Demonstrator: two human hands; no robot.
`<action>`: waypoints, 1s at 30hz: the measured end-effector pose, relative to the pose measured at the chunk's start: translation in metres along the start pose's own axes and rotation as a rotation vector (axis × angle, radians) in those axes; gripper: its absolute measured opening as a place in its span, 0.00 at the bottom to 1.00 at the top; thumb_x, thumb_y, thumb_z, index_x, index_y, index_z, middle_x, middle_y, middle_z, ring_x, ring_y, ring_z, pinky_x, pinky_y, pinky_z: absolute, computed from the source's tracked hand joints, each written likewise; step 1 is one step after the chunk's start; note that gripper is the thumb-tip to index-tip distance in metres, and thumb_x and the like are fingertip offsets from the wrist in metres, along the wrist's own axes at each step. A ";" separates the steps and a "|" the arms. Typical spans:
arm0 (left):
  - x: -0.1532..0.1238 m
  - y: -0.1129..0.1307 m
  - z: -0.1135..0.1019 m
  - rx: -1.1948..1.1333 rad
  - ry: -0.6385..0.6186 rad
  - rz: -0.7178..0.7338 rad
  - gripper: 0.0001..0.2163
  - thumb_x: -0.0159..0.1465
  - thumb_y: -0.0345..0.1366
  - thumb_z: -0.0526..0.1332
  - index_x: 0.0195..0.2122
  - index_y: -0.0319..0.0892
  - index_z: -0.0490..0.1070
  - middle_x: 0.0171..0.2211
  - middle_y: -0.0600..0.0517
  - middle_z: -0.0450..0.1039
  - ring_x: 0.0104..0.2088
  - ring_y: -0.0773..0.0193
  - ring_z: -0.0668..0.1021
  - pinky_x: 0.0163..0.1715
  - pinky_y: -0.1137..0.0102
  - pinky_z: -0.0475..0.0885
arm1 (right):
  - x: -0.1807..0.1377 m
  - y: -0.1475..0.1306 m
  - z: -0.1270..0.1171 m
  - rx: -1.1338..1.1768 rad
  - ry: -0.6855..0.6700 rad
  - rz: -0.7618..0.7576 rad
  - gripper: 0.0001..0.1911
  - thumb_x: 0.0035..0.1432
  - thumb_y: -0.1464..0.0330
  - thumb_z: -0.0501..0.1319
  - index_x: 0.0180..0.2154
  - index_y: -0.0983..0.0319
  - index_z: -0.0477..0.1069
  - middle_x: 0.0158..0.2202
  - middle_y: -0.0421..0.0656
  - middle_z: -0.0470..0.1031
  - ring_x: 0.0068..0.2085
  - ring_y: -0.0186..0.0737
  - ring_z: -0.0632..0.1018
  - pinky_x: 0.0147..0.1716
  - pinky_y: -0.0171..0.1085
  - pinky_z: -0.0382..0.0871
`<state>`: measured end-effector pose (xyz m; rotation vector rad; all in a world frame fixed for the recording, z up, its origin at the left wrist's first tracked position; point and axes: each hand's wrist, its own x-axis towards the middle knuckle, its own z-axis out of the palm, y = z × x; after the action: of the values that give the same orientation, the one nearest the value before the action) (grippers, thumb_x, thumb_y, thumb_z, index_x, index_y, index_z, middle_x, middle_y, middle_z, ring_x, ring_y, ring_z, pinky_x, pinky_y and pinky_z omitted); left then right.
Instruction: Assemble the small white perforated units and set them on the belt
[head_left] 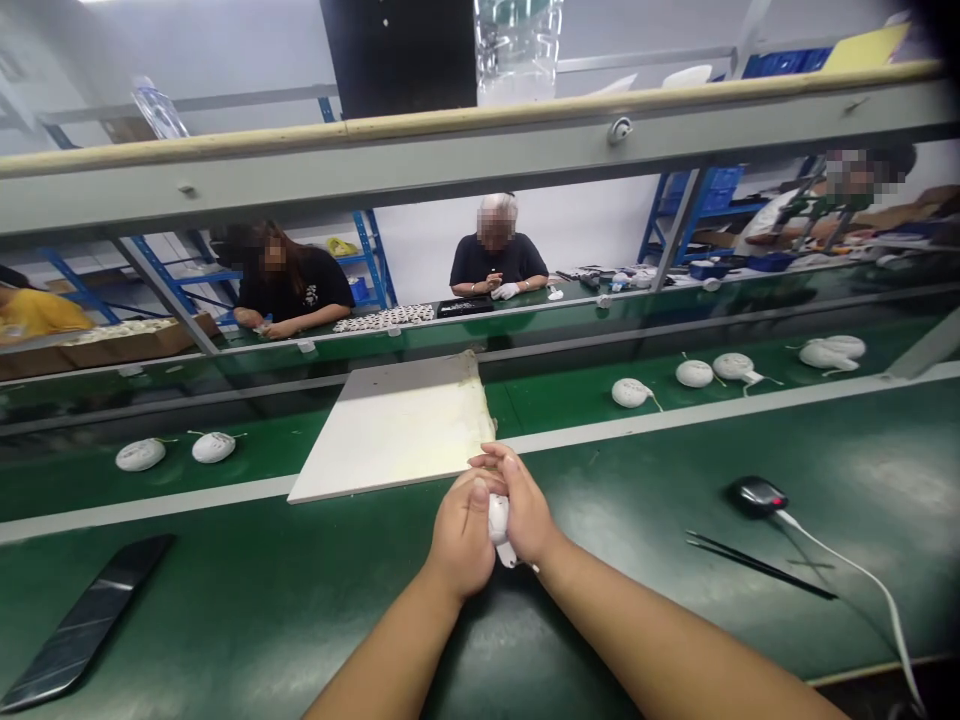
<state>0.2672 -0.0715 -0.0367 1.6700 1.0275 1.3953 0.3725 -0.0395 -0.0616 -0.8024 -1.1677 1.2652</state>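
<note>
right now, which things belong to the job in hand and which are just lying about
In hand: white part, gripped by left hand and right hand.
Lying about: white board, black tweezers, corded black device, dark flat slab, white pieces on the belt.

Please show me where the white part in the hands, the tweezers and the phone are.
white part [498, 520]: head view, its visible middle.
tweezers [761, 567]: head view, mid-length.
phone [90, 620]: head view, centre of the screen.
</note>
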 end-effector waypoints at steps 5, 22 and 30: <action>0.001 -0.006 0.004 0.098 0.011 -0.006 0.23 0.74 0.46 0.46 0.38 0.43 0.79 0.47 0.45 0.77 0.54 0.54 0.74 0.58 0.62 0.64 | -0.003 0.012 0.003 -0.125 0.059 -0.010 0.29 0.68 0.47 0.44 0.55 0.58 0.66 0.45 0.47 0.76 0.48 0.45 0.77 0.52 0.45 0.71; 0.013 -0.016 -0.040 -0.044 -0.167 -0.227 0.28 0.67 0.57 0.54 0.56 0.39 0.69 0.50 0.42 0.74 0.45 0.54 0.77 0.46 0.64 0.71 | 0.010 -0.022 -0.037 -0.751 -0.319 -0.545 0.41 0.50 0.52 0.71 0.62 0.57 0.63 0.59 0.52 0.71 0.60 0.57 0.70 0.63 0.57 0.58; 0.003 0.001 -0.021 0.048 -0.389 -0.025 0.24 0.65 0.42 0.63 0.60 0.44 0.64 0.58 0.43 0.68 0.54 0.51 0.73 0.56 0.61 0.66 | 0.009 -0.014 -0.031 -0.175 -0.137 -0.037 0.27 0.67 0.47 0.49 0.52 0.60 0.70 0.44 0.49 0.80 0.46 0.47 0.81 0.49 0.47 0.74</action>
<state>0.2471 -0.0683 -0.0312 1.8628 0.8583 0.9815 0.4052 -0.0285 -0.0544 -0.8277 -1.4123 1.2147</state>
